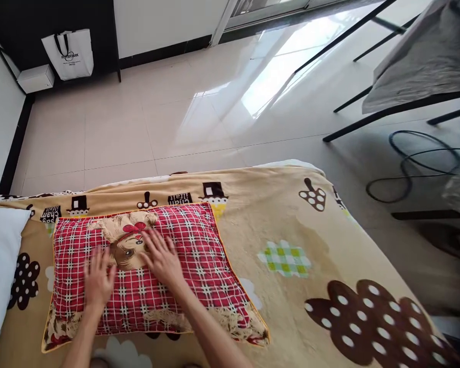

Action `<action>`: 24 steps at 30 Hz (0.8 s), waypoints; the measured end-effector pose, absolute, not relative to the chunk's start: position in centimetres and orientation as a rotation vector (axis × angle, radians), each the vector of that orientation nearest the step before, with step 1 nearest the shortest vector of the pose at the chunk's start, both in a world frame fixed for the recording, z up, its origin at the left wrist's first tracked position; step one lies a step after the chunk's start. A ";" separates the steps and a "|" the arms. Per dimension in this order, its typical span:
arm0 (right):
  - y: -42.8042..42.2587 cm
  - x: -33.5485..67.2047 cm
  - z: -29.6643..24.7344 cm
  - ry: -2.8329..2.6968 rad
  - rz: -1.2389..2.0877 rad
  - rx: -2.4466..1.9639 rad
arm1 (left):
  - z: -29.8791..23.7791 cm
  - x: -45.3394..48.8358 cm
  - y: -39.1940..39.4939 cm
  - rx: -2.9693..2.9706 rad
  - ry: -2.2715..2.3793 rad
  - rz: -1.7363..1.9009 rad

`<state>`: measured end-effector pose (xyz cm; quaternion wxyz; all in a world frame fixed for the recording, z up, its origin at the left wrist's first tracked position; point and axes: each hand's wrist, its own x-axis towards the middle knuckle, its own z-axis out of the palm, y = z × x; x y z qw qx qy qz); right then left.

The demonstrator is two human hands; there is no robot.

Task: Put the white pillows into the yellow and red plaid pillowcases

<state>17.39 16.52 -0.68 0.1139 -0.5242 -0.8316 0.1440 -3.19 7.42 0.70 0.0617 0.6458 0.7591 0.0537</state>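
Observation:
A red plaid pillow [199,266] with yellow piping and a printed bear face lies flat on a tan patterned blanket [245,225]. My left hand [99,278] rests palm down on the pillow's left part, fingers stretched out and slightly blurred. Over the bear print, my right hand [163,255] lies flat with its fingers spread. Neither hand grips anything. Both forearms cross the pillow's near edge.
A white pillow [2,271] sits at the bed's left edge. Beyond the bed, a white bag [71,53] and a white box [36,79] stand on a black shelf. Black metal legs [352,120] and a coiled cable [406,174] are on the right.

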 end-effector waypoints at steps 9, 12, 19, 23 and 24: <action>20.2 20.0 -0.2 -1.958 0.450 -2.033 | 3.6 -18.1 3.1 1.565 2.520 0.280; 21.6 12.5 2.0 -2.310 0.624 -1.544 | 5.3 -11.9 10.7 1.893 2.335 0.354; 25.0 17.4 -2.3 -2.445 0.729 -1.591 | 0.5 -8.6 17.1 1.753 2.257 -0.066; 27.1 30.5 -4.8 -2.276 0.735 -1.918 | -0.1 -17.8 16.3 1.317 2.385 -0.183; 27.3 32.5 -4.7 -2.243 0.731 -1.963 | 0.4 -19.4 16.6 1.235 2.363 -0.211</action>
